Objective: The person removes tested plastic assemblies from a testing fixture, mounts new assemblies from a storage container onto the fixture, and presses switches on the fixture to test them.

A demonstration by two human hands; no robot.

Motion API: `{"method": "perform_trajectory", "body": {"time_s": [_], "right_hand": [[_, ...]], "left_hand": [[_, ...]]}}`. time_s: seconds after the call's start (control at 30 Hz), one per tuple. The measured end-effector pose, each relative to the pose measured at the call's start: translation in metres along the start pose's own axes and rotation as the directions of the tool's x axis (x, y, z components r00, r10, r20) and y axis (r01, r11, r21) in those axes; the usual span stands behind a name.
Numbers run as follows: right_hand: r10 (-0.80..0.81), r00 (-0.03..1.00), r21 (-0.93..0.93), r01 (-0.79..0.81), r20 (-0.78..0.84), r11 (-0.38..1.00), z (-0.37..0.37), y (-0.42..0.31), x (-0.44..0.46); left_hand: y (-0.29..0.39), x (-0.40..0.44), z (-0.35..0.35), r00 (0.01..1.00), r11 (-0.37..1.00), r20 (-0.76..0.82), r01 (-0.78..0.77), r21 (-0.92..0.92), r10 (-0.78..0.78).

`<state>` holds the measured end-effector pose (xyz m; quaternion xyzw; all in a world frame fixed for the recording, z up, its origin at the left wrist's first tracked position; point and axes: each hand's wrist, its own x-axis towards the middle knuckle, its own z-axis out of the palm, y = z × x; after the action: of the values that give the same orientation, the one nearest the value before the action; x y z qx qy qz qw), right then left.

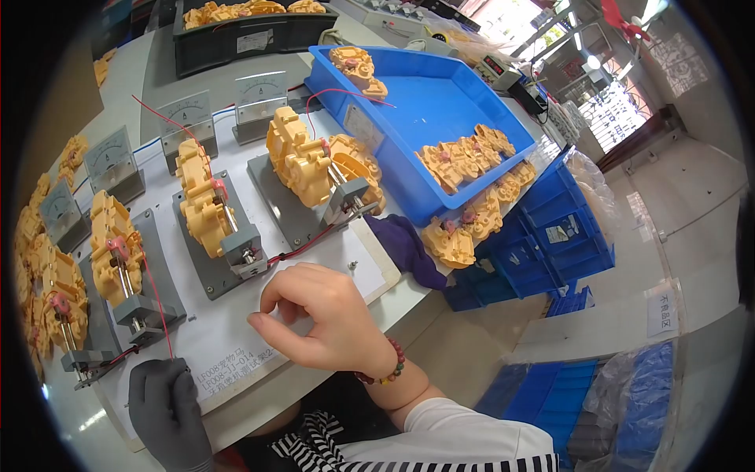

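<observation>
My left hand (167, 409), in a dark grey glove, is at the front edge of the white test board. Its fingers are pinched at the lower end of a red wire (159, 303), which runs up to a yellow plastic gearbox (112, 248) on a grey fixture (145, 311). My right hand (318, 315), bare and with a bead bracelet, hovers over the board with fingers curled and thumb near the index finger. Nothing shows between them. More yellow gearboxes (202, 200) (299, 157) sit on fixtures, each with a metal shaft and a pink part.
Analog panel meters (185, 126) stand behind the fixtures. A blue tray (417, 102) holds several gearboxes, and others lie along its right side. A purple cloth (409, 248) rests at the board's right edge. Beyond are a black crate (252, 43) and stacked blue crates (550, 228).
</observation>
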<state>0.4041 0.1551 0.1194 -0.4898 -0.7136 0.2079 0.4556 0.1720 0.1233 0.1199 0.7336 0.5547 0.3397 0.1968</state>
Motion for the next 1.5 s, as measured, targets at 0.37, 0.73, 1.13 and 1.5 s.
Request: {"method": "perform_trajectory", "body": {"time_s": [0.37, 0.73, 1.13, 1.5], "right_hand": [[0.045, 0.999, 0.010, -0.045, 0.020, 0.999, -0.002, -0.004, 0.001], [-0.061, 0.998, 0.000, 0.061, 0.017, 0.998, 0.001, 0.002, 0.001], [-0.055, 0.994, 0.011, 0.054, 0.094, 0.998, -0.002, 0.002, 0.002], [-0.017, 0.997, -0.025, 0.019, 0.072, 1.000, -0.002, 0.002, -0.001]], "left_hand": [[0.007, 0.008, 0.007, 0.994, 0.997, -0.102, 0.050, 0.064, -0.043], [0.003, 0.003, 0.013, 0.993, 0.999, -0.117, 0.035, 0.036, -0.031], [0.002, -0.001, 0.015, 0.992, 0.997, -0.128, -0.007, 0.080, 0.017], [0.000, -0.005, 0.019, 0.990, 0.997, -0.126, 0.062, 0.038, -0.057]]}}
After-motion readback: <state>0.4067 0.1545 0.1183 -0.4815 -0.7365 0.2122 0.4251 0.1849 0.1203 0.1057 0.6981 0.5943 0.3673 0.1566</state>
